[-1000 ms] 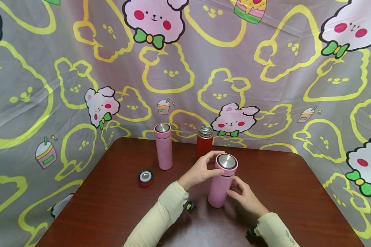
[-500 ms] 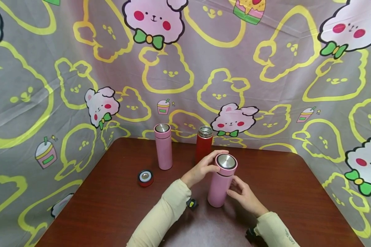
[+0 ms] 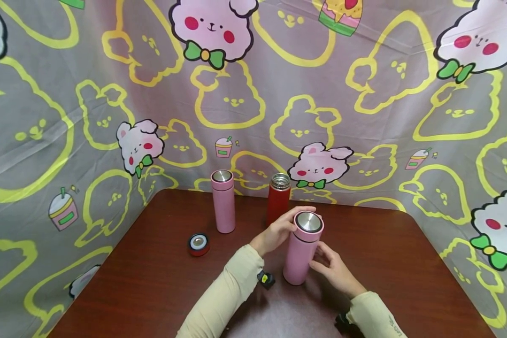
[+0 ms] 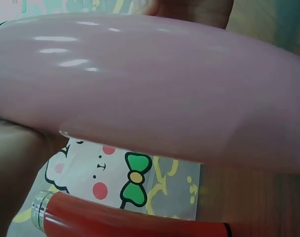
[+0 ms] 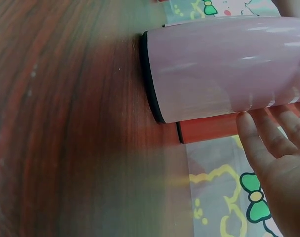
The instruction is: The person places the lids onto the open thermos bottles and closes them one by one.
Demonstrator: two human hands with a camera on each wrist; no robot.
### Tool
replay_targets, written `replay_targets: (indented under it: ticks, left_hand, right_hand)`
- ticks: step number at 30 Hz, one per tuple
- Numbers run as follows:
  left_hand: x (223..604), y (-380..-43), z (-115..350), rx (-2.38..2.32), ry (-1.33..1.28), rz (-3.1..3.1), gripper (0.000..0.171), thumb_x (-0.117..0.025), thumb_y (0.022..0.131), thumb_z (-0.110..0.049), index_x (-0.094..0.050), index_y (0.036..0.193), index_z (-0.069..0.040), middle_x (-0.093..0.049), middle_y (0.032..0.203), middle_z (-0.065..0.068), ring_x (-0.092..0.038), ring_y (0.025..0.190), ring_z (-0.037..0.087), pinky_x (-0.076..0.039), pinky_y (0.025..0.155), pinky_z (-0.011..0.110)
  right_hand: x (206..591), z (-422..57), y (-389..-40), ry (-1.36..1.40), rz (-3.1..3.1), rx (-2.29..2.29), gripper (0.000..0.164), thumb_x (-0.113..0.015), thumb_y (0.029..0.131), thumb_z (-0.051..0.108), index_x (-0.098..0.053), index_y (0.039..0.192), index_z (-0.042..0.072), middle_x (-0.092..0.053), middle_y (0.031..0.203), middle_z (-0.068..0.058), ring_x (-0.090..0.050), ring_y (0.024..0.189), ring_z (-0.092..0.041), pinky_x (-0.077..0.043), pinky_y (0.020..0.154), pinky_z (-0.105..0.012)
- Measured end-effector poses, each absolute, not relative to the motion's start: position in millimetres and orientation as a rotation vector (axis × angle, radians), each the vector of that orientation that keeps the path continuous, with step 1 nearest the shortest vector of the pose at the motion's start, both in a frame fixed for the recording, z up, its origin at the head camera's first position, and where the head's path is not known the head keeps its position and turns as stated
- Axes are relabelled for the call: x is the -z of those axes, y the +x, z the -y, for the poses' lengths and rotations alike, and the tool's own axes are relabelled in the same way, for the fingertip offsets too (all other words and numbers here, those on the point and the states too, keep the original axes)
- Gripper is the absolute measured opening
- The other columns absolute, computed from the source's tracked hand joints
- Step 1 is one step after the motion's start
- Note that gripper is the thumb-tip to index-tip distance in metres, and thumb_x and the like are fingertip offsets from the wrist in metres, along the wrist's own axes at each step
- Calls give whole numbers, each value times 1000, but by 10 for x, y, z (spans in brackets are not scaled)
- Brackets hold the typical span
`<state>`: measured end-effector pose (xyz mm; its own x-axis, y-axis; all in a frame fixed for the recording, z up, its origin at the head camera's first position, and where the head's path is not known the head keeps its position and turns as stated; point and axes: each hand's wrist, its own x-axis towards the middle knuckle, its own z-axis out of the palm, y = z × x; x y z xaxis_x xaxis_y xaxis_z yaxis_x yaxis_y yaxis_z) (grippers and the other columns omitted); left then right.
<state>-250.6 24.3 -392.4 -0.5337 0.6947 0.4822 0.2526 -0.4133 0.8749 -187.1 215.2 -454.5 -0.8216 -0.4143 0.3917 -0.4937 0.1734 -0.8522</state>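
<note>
A pink thermos (image 3: 297, 260) with a steel-topped lid (image 3: 309, 221) stands before me, leaning slightly. My left hand (image 3: 275, 234) grips its lid from the left, thumb at the near side and fingers reaching round behind. Lower on the body, my right hand (image 3: 335, 270) holds the thermos from the right; in the right wrist view its fingertips (image 5: 244, 118) touch the pink wall. The pink body (image 4: 150, 89) fills most of the left wrist view. Behind it is a red thermos (image 3: 279, 199), upright, with its metal mouth uncovered.
Another pink thermos (image 3: 225, 209), lid on, stands at the back left. Nearer to me, a red-and-black lid (image 3: 199, 244) lies upside down on the brown table (image 3: 152, 281). A patterned cloth (image 3: 253, 103) hangs around the table's back and sides.
My left hand has turned round the lid, its thumb shifting from the front to the left side. The left forearm has moved slightly right. My right hand and the thermos have stayed nearly in place.
</note>
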Motion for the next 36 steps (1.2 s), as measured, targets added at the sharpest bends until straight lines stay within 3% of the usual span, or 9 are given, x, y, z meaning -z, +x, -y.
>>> replay_targets:
  ticks: [6, 10, 14, 18, 36]
  left_hand:
    - [3791, -2407, -129, -1946, 1321, -1587, 56, -36, 82, -9, -26, 135, 0, -32, 136, 16, -35, 120, 19, -29, 96, 36]
    - [3676, -2311, -21, -1885, 1274, -1820, 49, -44, 89, -12, -29, 134, -1, -34, 135, 13, -39, 117, 17, -36, 91, 38]
    - [3636, -2254, 25, -1846, 1235, -2040, 54, -59, 84, -15, -35, 132, -4, -41, 131, 10, -44, 111, 15, -37, 90, 40]
    - [3625, -2205, 24, -1777, 1231, -2240, 57, -64, 80, -18, -39, 130, -8, -46, 125, 3, -45, 109, 10, -36, 91, 38]
    - [3568, -2110, -4, -1721, 1199, -2360, 54, -64, 81, -19, -41, 128, -8, -46, 125, 0, -40, 114, 9, -31, 96, 35]
  right_hand:
    - [4537, -2155, -1855, 904, 2353, -1748, 43, -54, 83, -5, -40, 124, -1, -50, 117, -19, -50, 106, -15, -41, 86, -31]
    - [4535, -2151, -1855, 917, 2343, -1737, 43, -53, 83, -5, -40, 124, -2, -51, 115, -18, -50, 105, -16, -42, 85, -31]
    - [4536, -2153, -1853, 897, 2352, -1730, 43, -54, 83, -4, -40, 124, -2, -52, 114, -16, -51, 104, -17, -42, 85, -33]
    - [4543, -2159, -1857, 892, 2354, -1732, 43, -54, 84, -4, -40, 124, -1, -52, 114, -15, -51, 104, -16, -42, 85, -36]
    - [4537, -2159, -1852, 901, 2344, -1761, 42, -54, 84, -4, -40, 124, -1, -52, 115, -16, -51, 105, -15, -41, 86, -32]
